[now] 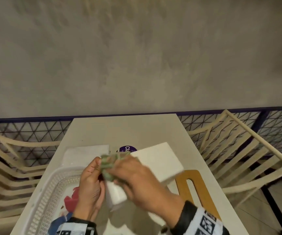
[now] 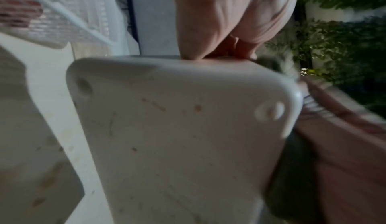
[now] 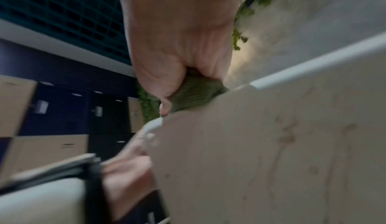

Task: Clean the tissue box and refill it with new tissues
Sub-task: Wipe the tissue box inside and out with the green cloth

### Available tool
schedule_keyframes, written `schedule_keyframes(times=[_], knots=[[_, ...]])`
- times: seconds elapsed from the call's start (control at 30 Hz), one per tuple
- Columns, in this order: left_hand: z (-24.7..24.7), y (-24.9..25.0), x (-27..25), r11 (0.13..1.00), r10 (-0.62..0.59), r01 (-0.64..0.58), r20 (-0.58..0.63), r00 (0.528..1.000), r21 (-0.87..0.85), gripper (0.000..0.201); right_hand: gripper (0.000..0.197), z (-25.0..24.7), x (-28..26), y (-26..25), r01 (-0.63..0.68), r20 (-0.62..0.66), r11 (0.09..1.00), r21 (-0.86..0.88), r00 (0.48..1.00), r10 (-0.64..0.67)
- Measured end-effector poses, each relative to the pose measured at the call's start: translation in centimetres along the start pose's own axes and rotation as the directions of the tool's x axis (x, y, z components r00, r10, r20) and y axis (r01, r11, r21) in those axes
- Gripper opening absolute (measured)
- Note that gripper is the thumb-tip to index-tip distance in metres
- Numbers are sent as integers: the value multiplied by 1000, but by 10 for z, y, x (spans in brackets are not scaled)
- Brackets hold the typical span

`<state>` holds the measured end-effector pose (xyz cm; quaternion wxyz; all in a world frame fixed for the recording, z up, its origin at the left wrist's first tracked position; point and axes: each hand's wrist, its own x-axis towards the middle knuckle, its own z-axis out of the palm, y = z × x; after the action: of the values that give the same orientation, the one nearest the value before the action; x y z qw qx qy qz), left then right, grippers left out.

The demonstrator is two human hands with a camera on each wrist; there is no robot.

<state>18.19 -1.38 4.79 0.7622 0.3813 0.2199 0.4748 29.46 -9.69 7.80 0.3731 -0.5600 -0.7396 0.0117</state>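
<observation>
The white plastic tissue box (image 1: 116, 192) is held over the table in front of me. My left hand (image 1: 91, 182) grips its left side; in the left wrist view the fingers (image 2: 229, 29) curl over the rim of the box's speckled underside (image 2: 177, 136). My right hand (image 1: 136, 175) clutches a bunched green cloth (image 1: 109, 165) and presses it onto the top edge of the box. In the right wrist view the cloth (image 3: 194, 95) sits between the fist (image 3: 177, 46) and the stained box wall (image 3: 271, 145). The inside of the box is hidden.
A thick white block of tissues (image 1: 157, 160) lies behind the hands, with a flat white pack (image 1: 86, 155) to its left. The wooden slotted lid (image 1: 192, 189) lies at the right. A white basket (image 1: 48, 192) with red and blue wrappers stands at the left. Slatted chairs (image 1: 238, 158) flank the table.
</observation>
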Motion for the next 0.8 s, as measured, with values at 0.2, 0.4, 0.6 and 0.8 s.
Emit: schedule_keyframes(times=[0.2,0.4,0.6,0.8], knots=[[-8,-1,-5,1000,31,-30,12,999,-7,33,28,-30,-34,48,-8,9,998,-58,1000,9],[-13,11,-4,1000,28,-28,71,997,8,30,35,-78,-12,90,-415,248,906,-89,871,424],[-33,16,9,858,-184,32,248,951,513,41,28,-94,-1,84,-296,344,926,-235,865,364],[7,-4,7,257,-253,-230,295,921,939,22,30,-75,29,65,22,334,860,-511,926,175]])
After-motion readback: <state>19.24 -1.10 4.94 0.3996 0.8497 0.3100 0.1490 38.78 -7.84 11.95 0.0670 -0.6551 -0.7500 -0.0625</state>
